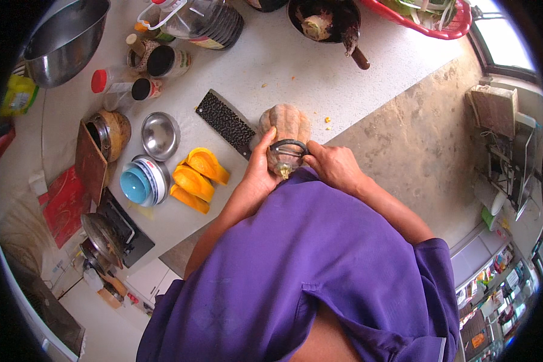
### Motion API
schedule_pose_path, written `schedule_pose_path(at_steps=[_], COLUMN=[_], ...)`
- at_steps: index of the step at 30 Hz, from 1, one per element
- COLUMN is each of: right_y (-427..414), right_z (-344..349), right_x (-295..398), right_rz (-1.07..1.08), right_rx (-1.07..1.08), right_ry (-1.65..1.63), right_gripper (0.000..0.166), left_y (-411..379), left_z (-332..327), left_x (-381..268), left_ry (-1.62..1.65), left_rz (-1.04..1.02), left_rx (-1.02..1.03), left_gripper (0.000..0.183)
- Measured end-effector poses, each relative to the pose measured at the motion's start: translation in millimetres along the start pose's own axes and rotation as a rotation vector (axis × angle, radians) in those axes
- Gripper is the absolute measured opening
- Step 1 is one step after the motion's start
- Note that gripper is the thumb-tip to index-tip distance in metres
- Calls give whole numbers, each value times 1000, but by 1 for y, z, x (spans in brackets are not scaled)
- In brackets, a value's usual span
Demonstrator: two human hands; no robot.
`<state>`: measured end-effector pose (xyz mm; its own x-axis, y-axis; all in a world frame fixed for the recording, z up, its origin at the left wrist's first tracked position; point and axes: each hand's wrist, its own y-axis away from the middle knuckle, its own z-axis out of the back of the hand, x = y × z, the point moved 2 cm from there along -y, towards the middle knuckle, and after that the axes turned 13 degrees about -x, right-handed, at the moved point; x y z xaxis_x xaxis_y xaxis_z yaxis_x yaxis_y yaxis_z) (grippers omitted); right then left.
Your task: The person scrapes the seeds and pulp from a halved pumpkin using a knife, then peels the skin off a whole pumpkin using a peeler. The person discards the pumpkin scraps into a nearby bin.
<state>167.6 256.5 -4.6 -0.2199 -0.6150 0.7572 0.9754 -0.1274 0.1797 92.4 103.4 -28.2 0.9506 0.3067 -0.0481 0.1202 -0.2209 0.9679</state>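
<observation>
A ribbed, greyish-orange pumpkin [284, 118] sits at the counter edge before me, its stem towards my body. My left hand [266, 169] holds its left side, thumb pointing up along the skin. My right hand [335, 166] grips a dark-handled Y-shaped peeler [290, 144], whose head lies across the pumpkin near the stem end. Whether the blade touches the skin is hard to tell. Just left of the pumpkin lies a cleaver with a black, patterned blade [224, 123], partly hidden by the pumpkin and my left hand. Several orange pumpkin pieces [199, 178] rest further left.
Stacked bowls [135, 184], a steel bowl [159, 135] and a clay pot [117, 131] stand left. Jars, a large jug of dark liquid [208, 22] and a steel basin [68, 45] are behind. A dark pan [323, 20] and red basket [457, 27] occupy the far side. The counter edge [384, 106] runs diagonally right.
</observation>
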Motion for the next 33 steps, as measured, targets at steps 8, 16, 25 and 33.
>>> schedule_pose_path(at_steps=[8, 16, 25, 33], right_y=[2, -6, -5, -6], right_z=[-5, 0, 2, 3], right_x=[-1, -34, -4, -3], right_rz=[-1, -163, -81, -70], right_rx=[-87, -62, 106, 70], right_ry=[6, 109, -174, -186], right_gripper=[26, 26, 26, 24], left_y=[-2, 0, -1, 3], left_z=[0, 1, 5, 3], left_x=[1, 7, -2, -3], left_ry=[20, -20, -45, -40], left_rz=[-11, -31, -2, -12], left_rx=[15, 62, 78, 65], left_gripper=[53, 59, 48, 50])
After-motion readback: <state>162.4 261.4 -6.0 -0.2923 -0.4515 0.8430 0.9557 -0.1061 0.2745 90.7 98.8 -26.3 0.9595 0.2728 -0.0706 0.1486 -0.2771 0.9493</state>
